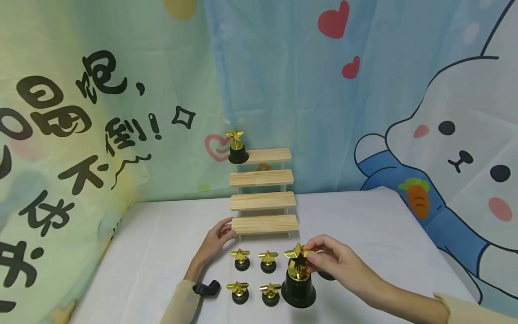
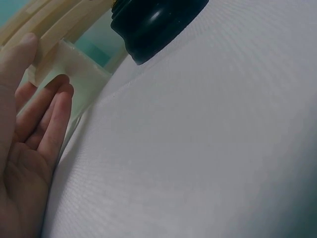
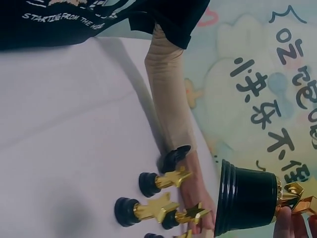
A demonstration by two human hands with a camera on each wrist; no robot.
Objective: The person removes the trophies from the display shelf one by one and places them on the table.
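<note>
My right hand (image 1: 335,260) pinches a gold star trophy (image 1: 298,291) by its star, its black base held up above the white table. In the right wrist view the held trophy (image 3: 250,198) lies sideways, with fingertips at the gold part. My left hand (image 1: 215,243) is at the left end of the lowest step of a wooden tiered display stand (image 1: 265,224). The left wrist view shows its thumb (image 2: 22,54) on the board and a finger beneath it. Another star trophy (image 1: 237,153) stands at the left of the top step.
Several smaller star trophies (image 1: 241,263) stand in two rows on the white tablecloth (image 1: 162,252), before the stand. A further black base (image 1: 327,275) shows partly behind my right hand. A printed curtain (image 1: 283,90) hangs behind the table.
</note>
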